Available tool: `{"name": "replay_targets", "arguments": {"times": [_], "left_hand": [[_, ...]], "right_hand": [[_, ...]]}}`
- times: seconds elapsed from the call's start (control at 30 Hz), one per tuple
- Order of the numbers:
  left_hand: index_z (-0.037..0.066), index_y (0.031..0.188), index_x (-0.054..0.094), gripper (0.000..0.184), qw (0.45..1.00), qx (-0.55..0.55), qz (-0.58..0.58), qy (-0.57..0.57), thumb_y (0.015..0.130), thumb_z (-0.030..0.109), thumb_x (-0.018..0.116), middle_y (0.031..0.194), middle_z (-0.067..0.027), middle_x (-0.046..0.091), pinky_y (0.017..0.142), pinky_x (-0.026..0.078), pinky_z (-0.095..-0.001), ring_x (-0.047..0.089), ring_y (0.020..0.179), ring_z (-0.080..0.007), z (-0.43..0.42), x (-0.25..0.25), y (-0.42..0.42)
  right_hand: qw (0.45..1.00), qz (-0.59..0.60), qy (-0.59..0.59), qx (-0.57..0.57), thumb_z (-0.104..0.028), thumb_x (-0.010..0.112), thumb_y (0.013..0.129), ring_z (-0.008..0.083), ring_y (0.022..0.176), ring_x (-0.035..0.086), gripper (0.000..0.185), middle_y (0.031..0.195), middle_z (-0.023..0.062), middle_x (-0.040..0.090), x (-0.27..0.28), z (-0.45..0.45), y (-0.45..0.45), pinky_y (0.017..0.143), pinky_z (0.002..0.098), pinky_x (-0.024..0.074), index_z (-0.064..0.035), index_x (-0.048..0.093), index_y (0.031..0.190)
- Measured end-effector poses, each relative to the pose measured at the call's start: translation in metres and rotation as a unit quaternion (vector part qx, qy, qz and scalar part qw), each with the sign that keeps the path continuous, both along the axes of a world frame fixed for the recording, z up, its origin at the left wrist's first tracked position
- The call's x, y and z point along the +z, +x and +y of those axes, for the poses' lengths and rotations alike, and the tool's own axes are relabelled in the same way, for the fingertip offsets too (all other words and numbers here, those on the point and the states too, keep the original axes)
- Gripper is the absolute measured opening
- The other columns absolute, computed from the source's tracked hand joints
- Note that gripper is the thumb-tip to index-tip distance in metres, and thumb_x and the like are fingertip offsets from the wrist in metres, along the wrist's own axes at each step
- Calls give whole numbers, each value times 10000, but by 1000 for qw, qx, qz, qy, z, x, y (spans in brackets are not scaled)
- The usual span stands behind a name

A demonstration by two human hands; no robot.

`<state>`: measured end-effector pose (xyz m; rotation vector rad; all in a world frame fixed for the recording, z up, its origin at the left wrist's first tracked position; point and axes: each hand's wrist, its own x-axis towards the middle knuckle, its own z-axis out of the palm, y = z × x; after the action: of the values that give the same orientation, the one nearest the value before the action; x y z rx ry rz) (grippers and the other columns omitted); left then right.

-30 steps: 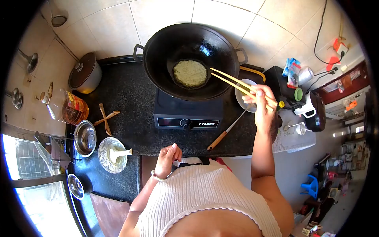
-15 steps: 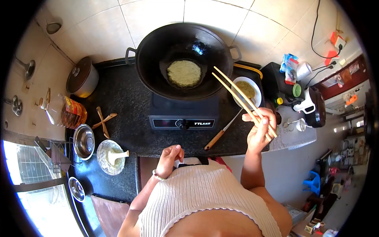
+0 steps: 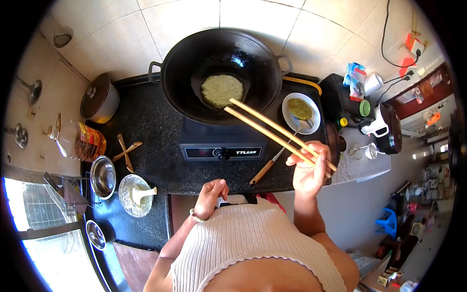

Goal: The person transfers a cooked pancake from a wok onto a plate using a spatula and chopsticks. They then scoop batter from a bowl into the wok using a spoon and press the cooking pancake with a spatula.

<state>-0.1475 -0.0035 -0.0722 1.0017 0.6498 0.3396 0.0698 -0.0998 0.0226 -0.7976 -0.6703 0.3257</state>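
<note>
The dark worktop (image 3: 160, 155) is stretching across in front of the person, and the large black wok (image 3: 265, 80) is sitting on the cooker (image 3: 192, 135), ahead of both hands and opening toward them. The pair of chopsticks (image 3: 258, 117) is running on a long slant, its thick ends lying in the right hand and its thin ends pointing forward and to the left, across the wok's near right side. The white bowl (image 3: 315, 121) of greenish food is standing just beside the wok, forward of the right hand. The right hand (image 3: 310, 175) is gripping the chopsticks near their rear ends, while the left hand (image 3: 207, 198) is resting near the waist, its fingers curling loosely closed with nothing showing in them. The flat, pale green pancake (image 3: 222, 90) is lying at the bottom of the wok, forward and to the left of the right hand, nearly straight ahead of the left; the two palms are sitting at roughly similar distances from it, but the chopstick tips are reaching far nearer, hovering by its near right edge, and whether they are touching it I cannot tell
</note>
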Motion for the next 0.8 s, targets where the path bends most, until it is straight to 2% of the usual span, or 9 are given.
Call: {"name": "replay_targets", "arguments": {"times": [0.13, 0.27, 0.37, 0.8], "left_hand": [[69, 630, 458, 405, 1000, -3, -10, 11, 964, 298, 436, 608, -25, 477, 539, 334, -248, 422, 567, -103, 0, -2, 3], [41, 632, 479, 411, 1000, -10, -8, 1, 958, 291, 460, 606, -22, 465, 591, 393, -259, 425, 596, -99, 0, -1, 3], [38, 634, 486, 414, 1000, -9, -4, 5, 957, 295, 461, 611, -23, 464, 590, 393, -264, 421, 597, -102, 0, -4, 4], [31, 636, 476, 404, 1000, -21, 16, 8, 959, 273, 460, 623, -28, 456, 602, 397, -276, 426, 614, -115, -1, 0, 6]], "right_hand": [[976, 167, 17, 142, -231, 365, 960, 250, 650, 643, 301, 841, 157, 579, -16, -1, -11, 574, 347, 563, 31, 490, 1039], [902, 326, 15, 281, -269, 353, 978, 265, 679, 653, 330, 850, 167, 588, -31, -1, -23, 573, 382, 573, 12, 514, 1039], [864, 385, 6, 325, -247, 336, 985, 263, 689, 654, 324, 864, 162, 597, -39, -2, -26, 587, 387, 567, 14, 523, 1030], [865, 382, -12, 325, -253, 317, 990, 241, 653, 631, 332, 854, 157, 599, -36, 0, -23, 566, 367, 556, 7, 522, 1019]]}}
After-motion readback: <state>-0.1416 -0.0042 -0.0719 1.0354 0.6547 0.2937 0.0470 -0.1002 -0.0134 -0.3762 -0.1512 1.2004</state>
